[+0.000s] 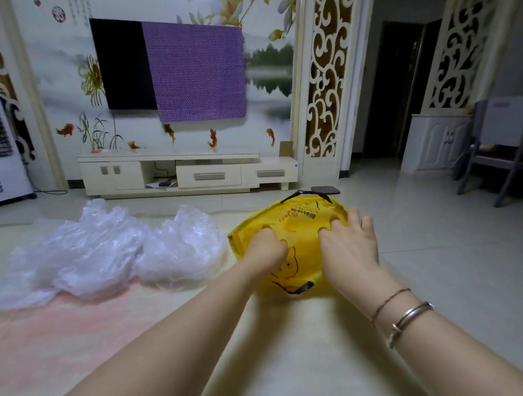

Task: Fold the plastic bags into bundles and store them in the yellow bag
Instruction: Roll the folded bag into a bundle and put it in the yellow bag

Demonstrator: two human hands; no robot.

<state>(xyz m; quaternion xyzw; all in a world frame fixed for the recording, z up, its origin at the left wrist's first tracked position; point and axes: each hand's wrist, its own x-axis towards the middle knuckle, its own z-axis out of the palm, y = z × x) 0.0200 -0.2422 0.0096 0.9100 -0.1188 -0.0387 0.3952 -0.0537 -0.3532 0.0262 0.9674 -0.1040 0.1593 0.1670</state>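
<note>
The yellow bag (301,226) with black handles and a printed cartoon lies on the floor mat ahead of me. Both my hands are on it. My left hand (264,250) has its fingers curled into the bag's fabric near the left side. My right hand (349,243) presses on the right side, thumb and forefinger dug into the fabric, the other fingers spread. A heap of crumpled clear plastic bags (105,251) lies on the mat to the left of the yellow bag, close to its left edge.
A pink and cream mat (80,343) covers the floor under me. A white TV cabinet (189,173) stands against the far wall. A small dark pad (325,190) lies behind the yellow bag. Grey chairs (506,154) stand at the right.
</note>
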